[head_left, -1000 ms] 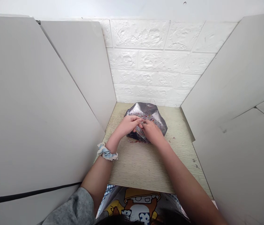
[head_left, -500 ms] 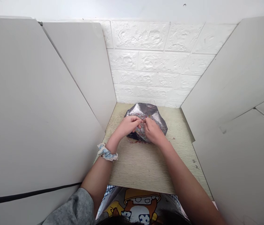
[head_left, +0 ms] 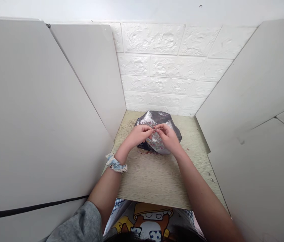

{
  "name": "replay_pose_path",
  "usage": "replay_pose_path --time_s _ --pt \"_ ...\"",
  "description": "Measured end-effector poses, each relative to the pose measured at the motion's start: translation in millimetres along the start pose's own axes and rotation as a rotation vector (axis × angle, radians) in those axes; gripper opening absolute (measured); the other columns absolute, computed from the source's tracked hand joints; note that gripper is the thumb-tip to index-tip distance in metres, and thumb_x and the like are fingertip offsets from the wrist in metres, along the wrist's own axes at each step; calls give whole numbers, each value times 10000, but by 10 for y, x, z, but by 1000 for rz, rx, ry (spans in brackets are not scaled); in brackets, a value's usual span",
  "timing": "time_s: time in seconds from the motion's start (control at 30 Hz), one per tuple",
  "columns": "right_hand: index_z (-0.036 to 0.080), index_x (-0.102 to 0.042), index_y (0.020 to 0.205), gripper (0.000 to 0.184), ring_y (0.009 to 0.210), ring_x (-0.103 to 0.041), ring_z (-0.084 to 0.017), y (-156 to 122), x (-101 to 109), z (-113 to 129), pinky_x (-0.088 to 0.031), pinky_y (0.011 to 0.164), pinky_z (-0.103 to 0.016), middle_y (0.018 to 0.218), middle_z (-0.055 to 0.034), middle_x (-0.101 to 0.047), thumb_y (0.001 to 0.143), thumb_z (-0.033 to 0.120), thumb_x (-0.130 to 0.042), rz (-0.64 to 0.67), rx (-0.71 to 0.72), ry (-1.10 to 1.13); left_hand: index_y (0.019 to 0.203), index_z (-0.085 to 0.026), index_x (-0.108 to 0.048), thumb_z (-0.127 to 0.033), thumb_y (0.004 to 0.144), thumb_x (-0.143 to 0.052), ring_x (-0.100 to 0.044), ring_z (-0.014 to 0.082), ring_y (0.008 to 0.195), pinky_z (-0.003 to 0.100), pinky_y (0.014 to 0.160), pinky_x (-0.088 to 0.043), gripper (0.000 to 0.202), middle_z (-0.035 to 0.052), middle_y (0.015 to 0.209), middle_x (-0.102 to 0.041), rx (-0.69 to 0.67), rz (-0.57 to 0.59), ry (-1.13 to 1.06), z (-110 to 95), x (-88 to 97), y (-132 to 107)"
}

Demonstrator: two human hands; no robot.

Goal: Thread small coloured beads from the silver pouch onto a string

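A scrunchie (head_left: 116,165) is worn on the left wrist. The left hand (head_left: 138,135) and right hand (head_left: 169,138) are pinched shut, fingertips met; what is gripped cannot be told. Beneath them, a glittery bag (head_left: 154,117) is laid at the back of the desk (head_left: 154,178).

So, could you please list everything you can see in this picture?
glittery bag: one, silver and dark, far middle of the desk
desk: one, pale wood, between the panels
panels: several, white, left and right
brick wall: one, white, behind the desk
cable: one, black, along the left panel
small bits: a few, greyish, desk's right edge
scrunchie: one, blue and white, left wrist
left hand: one, over the bag, fingertips pinched
right hand: one, over the bag, fingertips pinched beside the left's
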State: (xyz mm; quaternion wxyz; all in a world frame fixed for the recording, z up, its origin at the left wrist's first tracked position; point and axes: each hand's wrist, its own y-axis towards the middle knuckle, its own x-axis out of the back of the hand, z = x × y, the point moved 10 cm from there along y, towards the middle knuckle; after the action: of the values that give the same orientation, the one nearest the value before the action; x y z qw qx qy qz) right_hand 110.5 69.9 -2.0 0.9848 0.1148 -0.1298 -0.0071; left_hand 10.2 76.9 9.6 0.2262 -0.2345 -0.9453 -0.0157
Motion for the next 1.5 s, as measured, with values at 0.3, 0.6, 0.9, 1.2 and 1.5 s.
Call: replay_pose_path --time_s 0.3,0.6,0.9,1.2,1.5 --pt "204 -492 808 121 777 -556 -144 -19 -51 -12 -425 741 -314 820 -18 -581 727 294 -496 29 -46 191 542 -138 -508 -368 688 -413 -357 54 432 184 412 -265 289 -29 482 -438 -65 -24 99 -23 23 -3" --pt "198 -488 811 145 762 -549 -131 -24 -62 18 -435 748 -310 842 -24 -572 746 327 -469 41 -43 211 536 -141 -504 -327 683 -396 -361 62 443 190 423 -265 260 -29 482 -430 -64 -28 112 -41 24 -12" --pt "208 -485 795 129 743 -534 -132 -18 -94 -2 -437 736 -305 778 -6 -555 760 325 -444 61 -40 213 547 -140 -506 -334 693 -396 -359 58 437 188 418 -262 267 -29 489 -444 -71 -25 115 -25 17 -7" --pt "210 -476 790 122 744 -536 -132 -28 -101 -12 -436 748 -313 779 -3 -556 750 324 -462 56 -48 240 547 -139 -510 -342 686 -401 -357 59 446 186 416 -265 268 -27 495 -439 -62 -23 106 -46 25 -20" --pt "214 -462 805 157 771 -547 -127 -34 -96 -17 -441 768 -324 848 -10 -556 724 341 -507 48 -65 310 542 -138 -523 -342 681 -406 -384 64 460 182 415 -289 273 -17 514 -467 -61 -41 94 -42 46 -25"
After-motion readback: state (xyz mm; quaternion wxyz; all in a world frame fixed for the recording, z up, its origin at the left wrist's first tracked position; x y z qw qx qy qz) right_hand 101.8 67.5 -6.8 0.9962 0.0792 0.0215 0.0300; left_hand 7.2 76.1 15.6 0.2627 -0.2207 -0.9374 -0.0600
